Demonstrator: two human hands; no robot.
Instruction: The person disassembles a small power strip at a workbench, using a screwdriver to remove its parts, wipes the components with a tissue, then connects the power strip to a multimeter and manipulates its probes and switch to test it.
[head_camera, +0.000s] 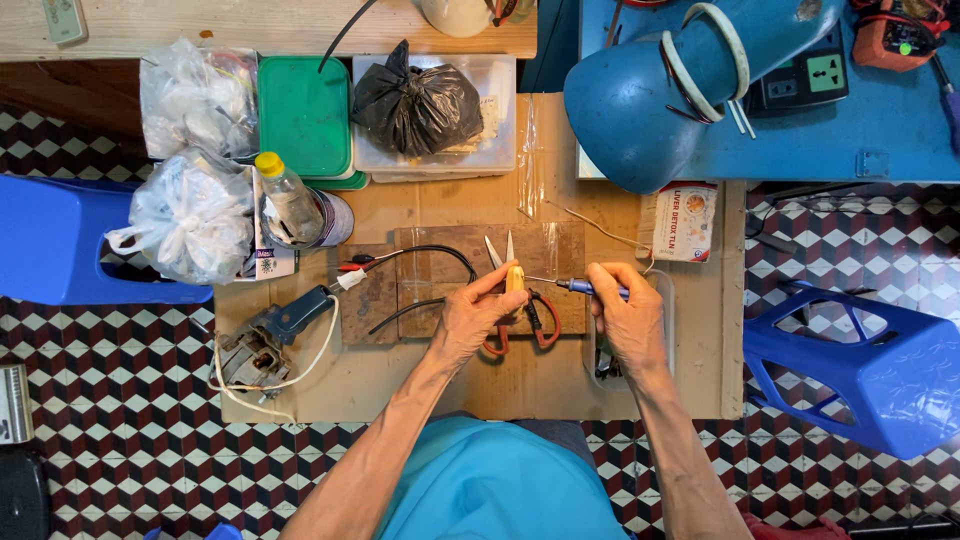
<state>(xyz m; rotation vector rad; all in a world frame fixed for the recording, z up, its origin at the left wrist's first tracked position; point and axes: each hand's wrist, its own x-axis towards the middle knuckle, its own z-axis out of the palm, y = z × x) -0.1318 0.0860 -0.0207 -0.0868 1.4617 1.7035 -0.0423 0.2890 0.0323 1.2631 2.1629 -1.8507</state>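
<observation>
Yellow plastic, small and rounded, is pinched between the fingertips of the left hand (470, 318) — a little yellow piece (515, 278) held just above the scissors (512, 300), whose pale pointed blades are splayed toward twelve o'clock and whose red-orange loop handles lie toward six, partly hidden under the palm. The right hand (625, 318) is closed in a pen grip around a slim blue-handled tool (592, 288); its thin metal tip is aimed toward nine o'clock and is brought right up to the yellow piece. Whether tip and piece actually touch cannot be told.

Under both hands a worn wooden board (450, 262) is seen, brown and scuffed, laid on a flat sheet of cardboard (520, 380). A black cable (440, 252) is curved across the board. At nine o'clock from the hands, a dusty grey motor part (262, 345) with white wires is lying. Further out at ten o'clock, a clear plastic bottle (288, 195) with a yellow cap is standing beside crinkled white bags (190, 215). At twelve o'clock, a glossy black bag (415, 105) is resting in a translucent tub (495, 110), next to a green lid (305, 115). At one o'clock, a smooth blue lamp shade (640, 110) is looming. Blue plastic stools (880, 370) are seen on the chequered tile floor.
</observation>
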